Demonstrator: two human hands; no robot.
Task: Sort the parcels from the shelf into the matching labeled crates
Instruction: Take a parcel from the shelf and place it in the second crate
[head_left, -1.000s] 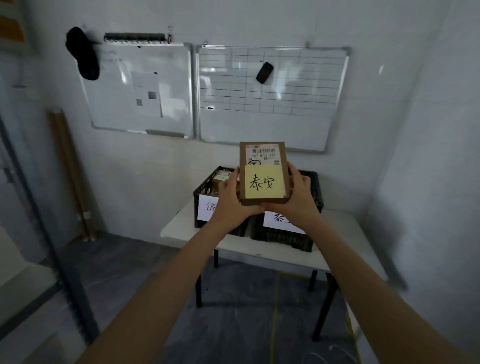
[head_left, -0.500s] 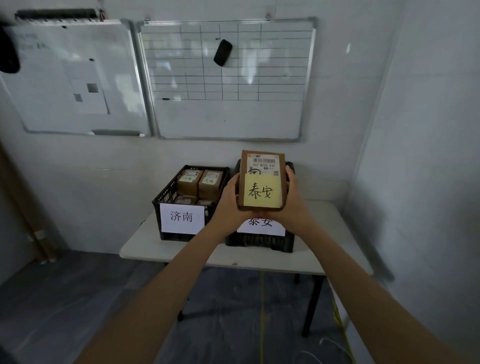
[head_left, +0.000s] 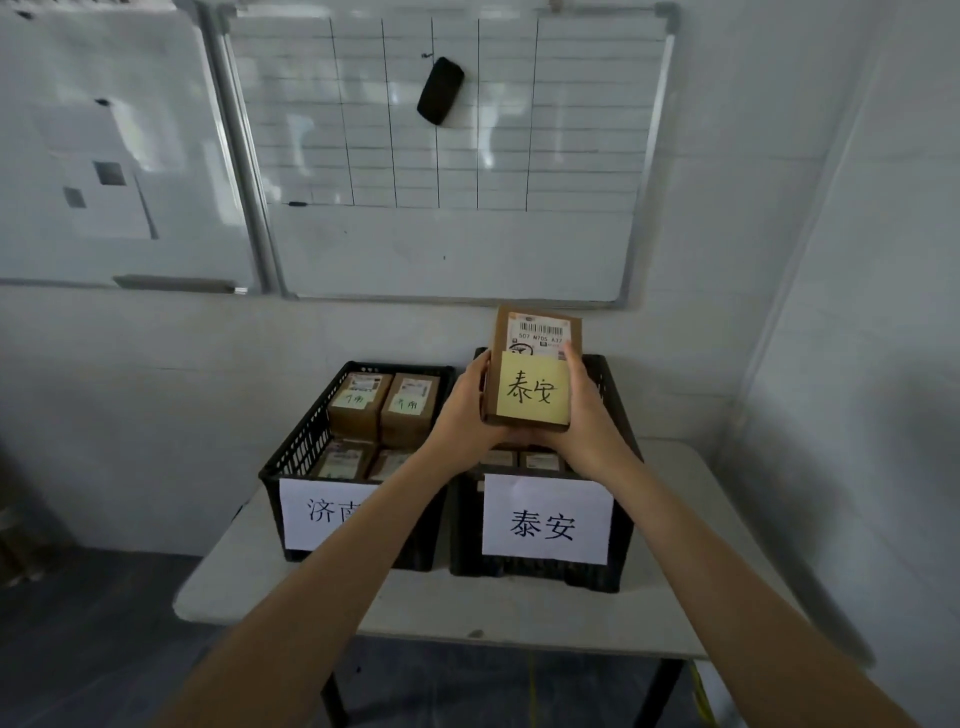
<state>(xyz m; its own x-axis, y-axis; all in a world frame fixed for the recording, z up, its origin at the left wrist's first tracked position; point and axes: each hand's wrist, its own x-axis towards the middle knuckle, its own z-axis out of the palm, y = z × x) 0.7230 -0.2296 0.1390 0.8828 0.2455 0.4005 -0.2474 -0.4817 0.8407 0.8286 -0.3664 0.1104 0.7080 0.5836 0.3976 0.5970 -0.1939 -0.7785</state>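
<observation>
The parcel (head_left: 532, 384) has come nearer and now hangs over the right crate (head_left: 615, 400), whose label (head_left: 545, 522), hidden before, shows whole.

Small parcel-sorting back room: gridded whiteboard (head_left: 447, 249) with eraser (head_left: 440, 91) beside plain whiteboard (head_left: 104, 78) on bare white wall (head_left: 857, 260); table (head_left: 519, 613) holding paper-labelled left crate (head_left: 296, 457) and right crate (head_left: 618, 415); barcoded parcels (head_left: 358, 410) inside; dark grey floor (head_left: 93, 649).

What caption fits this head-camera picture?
Left hand and right hand hold a brown cardboard parcel with yellow note over the matching black plastic crate.
</observation>
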